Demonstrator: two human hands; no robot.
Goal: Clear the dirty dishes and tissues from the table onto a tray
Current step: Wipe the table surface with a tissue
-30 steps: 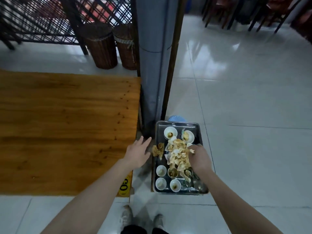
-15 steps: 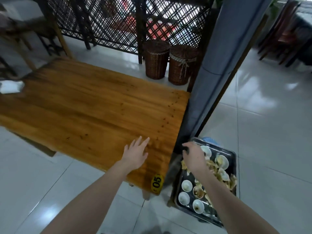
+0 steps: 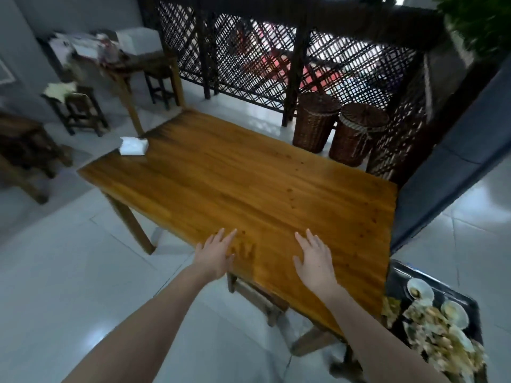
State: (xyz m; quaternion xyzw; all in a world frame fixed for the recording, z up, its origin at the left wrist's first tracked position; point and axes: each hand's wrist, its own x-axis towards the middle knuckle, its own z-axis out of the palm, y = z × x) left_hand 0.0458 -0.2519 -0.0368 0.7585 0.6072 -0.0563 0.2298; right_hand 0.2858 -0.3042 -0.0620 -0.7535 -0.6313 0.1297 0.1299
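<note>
Both hands hover over the near edge of the long orange-brown wooden table [image 3: 249,189], the left hand [image 3: 214,255] and the right hand [image 3: 313,261] each with fingers straight and spread, holding nothing. A folded white tissue [image 3: 133,145] lies on the table's far left corner, well apart from both hands. Off the table's near right corner, lower down, sits the dark rectangular metal tray [image 3: 398,280], already carrying small round white dishes [image 3: 420,288] and a heap of crumpled soiled tissues [image 3: 431,324]; two brown wicker baskets [image 3: 315,123] stand beyond the table's far side.
</note>
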